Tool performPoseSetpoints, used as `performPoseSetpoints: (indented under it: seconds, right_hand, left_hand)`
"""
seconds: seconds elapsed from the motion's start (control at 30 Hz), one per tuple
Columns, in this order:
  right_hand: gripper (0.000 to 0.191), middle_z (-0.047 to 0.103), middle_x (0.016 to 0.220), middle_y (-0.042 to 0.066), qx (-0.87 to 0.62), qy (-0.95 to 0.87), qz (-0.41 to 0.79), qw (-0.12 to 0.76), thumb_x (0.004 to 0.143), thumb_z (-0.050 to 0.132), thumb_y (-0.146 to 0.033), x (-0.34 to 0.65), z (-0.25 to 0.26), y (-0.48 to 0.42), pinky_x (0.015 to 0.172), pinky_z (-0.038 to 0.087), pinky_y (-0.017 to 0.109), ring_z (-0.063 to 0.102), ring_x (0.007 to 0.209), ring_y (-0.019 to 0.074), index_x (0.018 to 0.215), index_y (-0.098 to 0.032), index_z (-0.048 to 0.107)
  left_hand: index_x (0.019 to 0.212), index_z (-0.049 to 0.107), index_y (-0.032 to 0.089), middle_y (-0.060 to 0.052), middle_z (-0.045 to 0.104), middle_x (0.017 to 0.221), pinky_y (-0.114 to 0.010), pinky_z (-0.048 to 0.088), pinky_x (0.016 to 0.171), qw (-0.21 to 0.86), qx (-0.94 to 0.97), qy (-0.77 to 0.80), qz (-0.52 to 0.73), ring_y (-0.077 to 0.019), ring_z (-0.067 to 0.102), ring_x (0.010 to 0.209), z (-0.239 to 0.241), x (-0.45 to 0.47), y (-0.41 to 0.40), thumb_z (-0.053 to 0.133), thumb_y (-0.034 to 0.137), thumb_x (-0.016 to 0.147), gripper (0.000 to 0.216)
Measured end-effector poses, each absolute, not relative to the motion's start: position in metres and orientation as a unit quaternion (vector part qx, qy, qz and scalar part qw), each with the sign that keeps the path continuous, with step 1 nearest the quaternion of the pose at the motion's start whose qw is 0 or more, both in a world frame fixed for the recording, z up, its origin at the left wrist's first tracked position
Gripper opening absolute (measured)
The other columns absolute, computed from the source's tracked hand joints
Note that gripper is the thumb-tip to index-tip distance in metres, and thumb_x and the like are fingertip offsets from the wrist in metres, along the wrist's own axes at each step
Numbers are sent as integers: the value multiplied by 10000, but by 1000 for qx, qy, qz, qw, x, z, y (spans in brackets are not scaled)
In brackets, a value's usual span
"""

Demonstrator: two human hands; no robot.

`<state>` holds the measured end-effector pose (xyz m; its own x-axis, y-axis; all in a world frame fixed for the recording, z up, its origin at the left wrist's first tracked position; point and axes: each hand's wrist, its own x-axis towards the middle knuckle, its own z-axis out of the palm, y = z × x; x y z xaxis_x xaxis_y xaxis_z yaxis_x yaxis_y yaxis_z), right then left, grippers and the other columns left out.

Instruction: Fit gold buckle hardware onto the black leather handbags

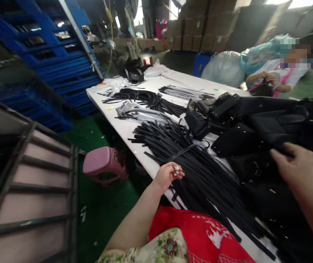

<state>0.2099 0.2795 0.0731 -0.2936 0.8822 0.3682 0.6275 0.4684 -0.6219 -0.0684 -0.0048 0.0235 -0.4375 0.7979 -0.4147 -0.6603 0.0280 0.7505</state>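
My left hand (168, 175) hovers palm up over the near edge of the white table (123, 128), fingers curled around small silvery metal pieces (176, 170). Right beside it lies a big pile of black straps (189, 160). My right hand (296, 166) reaches over a heap of black bags (266, 128) at the right, fingers bent and touching the dark fabric; whether it grips any of it is unclear.
More black strap bundles (145, 98) and clear plastic wrap (134, 109) lie farther along the table. A pink stool (105, 163) stands on the green floor at the left, near blue pallets (60, 62). Another person (279, 73) sits at the far right.
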Motion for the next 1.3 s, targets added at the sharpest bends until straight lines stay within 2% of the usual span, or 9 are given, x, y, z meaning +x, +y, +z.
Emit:
performPoseSetpoints:
  seconds: [0.1, 0.23, 0.33, 0.43, 0.53, 0.7, 0.83, 1.0, 1.3]
  right_hand:
    - [395, 657, 1106, 152, -419, -817, 320, 235, 807, 596, -483, 173, 28, 210, 875, 534, 448, 654, 966, 300, 1070, -194, 649]
    - [405, 677, 1082, 89, -295, -838, 418, 192, 857, 599, -437, 139, 19, 134, 863, 549, 377, 668, 912, 211, 1186, -201, 588]
    - [350, 675, 1057, 70, -225, -872, 399, 175, 865, 611, -378, 126, 28, 108, 844, 535, 345, 647, 933, 199, 1175, -216, 599]
    - [178, 690, 922, 40, -244, -877, 387, 144, 884, 577, -348, 124, 27, 100, 757, 521, 326, 645, 854, 193, 985, -234, 669]
    - [158, 693, 820, 17, -299, -862, 391, 125, 868, 597, -365, 129, 20, 101, 671, 498, 304, 642, 757, 182, 824, -236, 678]
    - [204, 690, 804, 31, -312, -871, 354, 136, 855, 605, -410, 138, 17, 105, 645, 481, 295, 636, 729, 181, 828, -224, 685]
    - [218, 664, 770, 30, -283, -894, 325, 121, 888, 559, -374, 141, 22, 105, 622, 455, 288, 611, 693, 169, 768, -216, 648]
    - [168, 642, 798, 36, -249, -914, 292, 134, 911, 537, -332, 144, 23, 102, 659, 448, 298, 602, 742, 181, 820, -206, 602]
    - [194, 650, 781, 17, -305, -895, 293, 141, 877, 602, -404, 149, 26, 98, 658, 462, 297, 608, 709, 171, 849, -215, 639]
  left_hand:
    - [698, 593, 110, -54, 636, 738, -241, 508, 564, 556, 86, 464, 684, -171, 679, 643, 13, -64, -3, 571, 225, 657, 124]
    - [720, 599, 99, -74, 640, 769, -274, 530, 601, 605, 103, 439, 656, -207, 694, 693, 1, -48, -1, 602, 349, 726, 250]
    - [755, 615, 94, -61, 630, 766, -284, 544, 649, 626, 116, 444, 631, -158, 645, 680, -4, -32, 2, 661, 417, 744, 326]
    - [759, 596, 117, -25, 604, 719, -287, 552, 663, 627, 122, 456, 619, -114, 579, 641, -6, -17, 4, 689, 412, 746, 310]
    - [763, 578, 134, -6, 596, 684, -275, 550, 659, 628, 140, 474, 600, -114, 592, 640, -5, -9, 6, 683, 405, 750, 290]
    - [799, 600, 129, -15, 633, 707, -271, 538, 684, 625, 183, 498, 573, -123, 631, 666, -2, -7, 8, 672, 427, 749, 311]
    - [803, 611, 126, -21, 645, 723, -279, 530, 710, 621, 203, 507, 562, -128, 639, 686, -1, -6, 8, 680, 425, 749, 311]
    - [799, 606, 125, -12, 617, 733, -283, 543, 699, 625, 163, 494, 582, -118, 623, 671, 1, -3, 10, 691, 414, 746, 306]
    - [776, 562, 138, 0, 611, 696, -252, 549, 633, 640, 180, 484, 569, -115, 624, 641, -1, 2, 11, 719, 586, 681, 484]
